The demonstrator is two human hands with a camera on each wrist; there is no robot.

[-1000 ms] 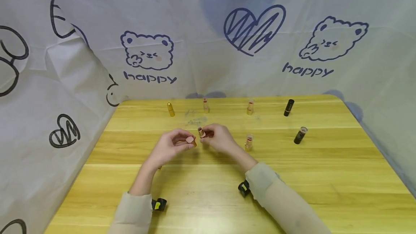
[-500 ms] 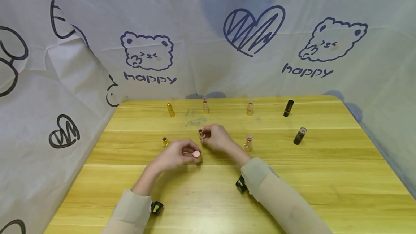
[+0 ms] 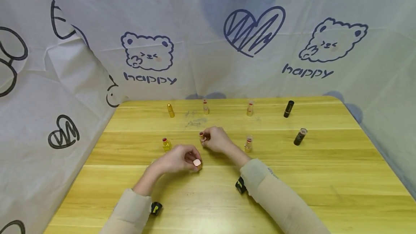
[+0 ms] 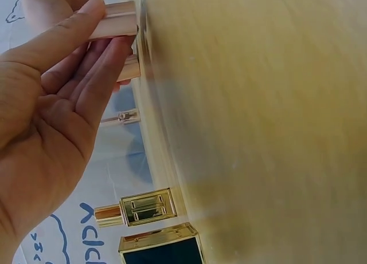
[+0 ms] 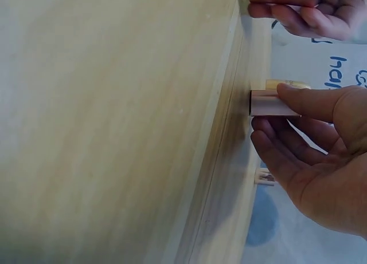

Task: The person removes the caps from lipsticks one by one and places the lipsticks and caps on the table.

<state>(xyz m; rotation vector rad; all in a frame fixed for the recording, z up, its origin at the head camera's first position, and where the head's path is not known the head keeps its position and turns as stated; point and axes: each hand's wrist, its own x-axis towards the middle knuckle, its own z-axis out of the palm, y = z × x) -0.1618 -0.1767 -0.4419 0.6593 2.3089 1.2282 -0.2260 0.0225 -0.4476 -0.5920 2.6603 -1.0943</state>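
Note:
My left hand [image 3: 180, 159] pinches a rose-gold lipstick cap [image 3: 197, 164] between thumb and fingers; in the left wrist view the cap [image 4: 117, 21] is upright at the table surface. Farther back, my right hand [image 3: 217, 139] pinches the matching lipstick [image 3: 202, 136], whose dark red tip shows. In the right wrist view this lipstick's base [image 5: 272, 103] stands at or just above the table; I cannot tell whether it touches. Left of the hands stands an uncapped gold lipstick [image 3: 167, 145]. A gold-edged dark cap [image 4: 163, 247] is beside it in the left wrist view.
A gold lipstick [image 3: 170, 111], two pinkish lipsticks [image 3: 206, 107] [image 3: 250, 108] and a black lipstick [image 3: 288, 109] form the back row. Nearer stand another clear-capped lipstick [image 3: 248, 145] and a black tube [image 3: 300, 137]. A white printed cloth [image 3: 201, 64] hangs behind the wooden table [image 3: 292, 176].
My left hand has moved the cap away from the lipstick, toward me and slightly right, uncovering the gold lipstick. My right hand has lowered its lipstick slightly toward the table.

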